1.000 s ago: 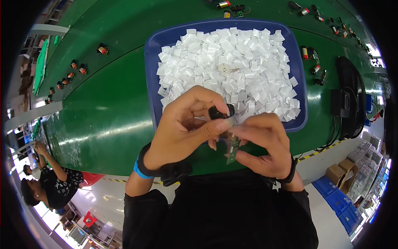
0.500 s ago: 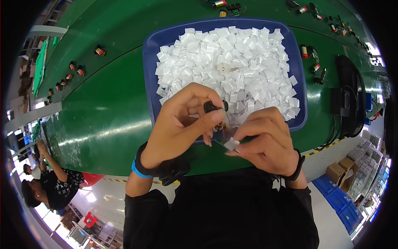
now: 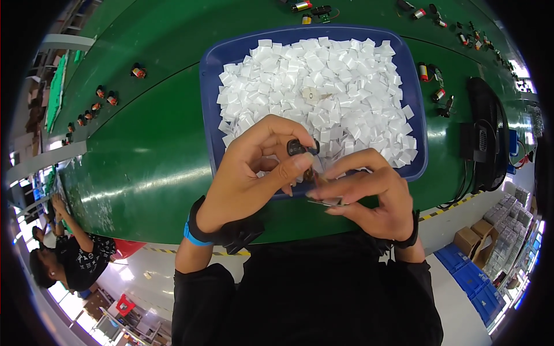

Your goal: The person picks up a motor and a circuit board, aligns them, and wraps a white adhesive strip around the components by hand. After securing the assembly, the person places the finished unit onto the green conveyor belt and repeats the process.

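My left hand (image 3: 257,173) is closed around a small black component (image 3: 296,147), gripping it between thumb and fingers. Thin wires and a brownish part hang below the component, partly covered by my fingers. Close on the right, my right hand (image 3: 375,199) pinches a small flat piece (image 3: 328,202), pale with a dark edge; motion blur hides its exact kind. The fingertips of both hands nearly meet over the near rim of a blue tray (image 3: 209,109). A heap of white square slips (image 3: 323,75) fills the tray, and a cream-coloured piece (image 3: 311,95) lies on top.
The tray stands on a green table (image 3: 150,144). Small red-and-gold cylinders with black parts (image 3: 137,71) are scattered at left, and similar ones (image 3: 424,72) at right. A black box with cables (image 3: 474,142) sits farther right. Another person (image 3: 75,254) works at far left.
My right hand's fingers have shifted slightly left toward the component, and the pale piece has turned flatter. My left hand has tilted the black component a little.
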Tool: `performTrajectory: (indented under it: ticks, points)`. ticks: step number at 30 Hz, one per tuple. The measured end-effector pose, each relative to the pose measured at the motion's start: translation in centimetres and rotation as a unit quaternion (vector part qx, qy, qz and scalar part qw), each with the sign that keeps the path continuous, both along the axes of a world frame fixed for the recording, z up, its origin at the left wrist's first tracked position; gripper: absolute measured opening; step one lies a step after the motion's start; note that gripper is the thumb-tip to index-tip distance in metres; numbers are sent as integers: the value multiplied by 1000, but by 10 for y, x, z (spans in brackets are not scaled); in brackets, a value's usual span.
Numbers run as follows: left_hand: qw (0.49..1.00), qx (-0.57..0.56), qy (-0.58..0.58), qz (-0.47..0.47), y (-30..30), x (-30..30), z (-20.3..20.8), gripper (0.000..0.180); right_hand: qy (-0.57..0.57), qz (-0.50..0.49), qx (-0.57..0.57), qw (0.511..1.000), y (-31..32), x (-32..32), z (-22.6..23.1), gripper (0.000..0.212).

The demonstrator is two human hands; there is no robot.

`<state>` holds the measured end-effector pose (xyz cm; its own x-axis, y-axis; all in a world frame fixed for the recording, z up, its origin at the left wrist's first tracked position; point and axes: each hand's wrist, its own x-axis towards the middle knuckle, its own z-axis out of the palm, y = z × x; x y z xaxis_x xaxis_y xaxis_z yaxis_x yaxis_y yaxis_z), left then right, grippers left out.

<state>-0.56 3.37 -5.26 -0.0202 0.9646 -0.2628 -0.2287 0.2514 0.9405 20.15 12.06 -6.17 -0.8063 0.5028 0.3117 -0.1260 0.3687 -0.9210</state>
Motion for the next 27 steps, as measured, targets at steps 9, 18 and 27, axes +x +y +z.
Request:
performTrajectory:
  ticks: [9,18,27]
  points:
    - [999,15,-8,-27,0,4,5,23,164,20,-434,885,1,2,-11,24]
    - [996,0,-82,-44,-3,1,6,23,221,-1,-529,819,-4,-3,-20,20]
    - [954,-119,-265,-69,-1,-6,9,27,163,-34,-492,855,-7,-7,-16,35]
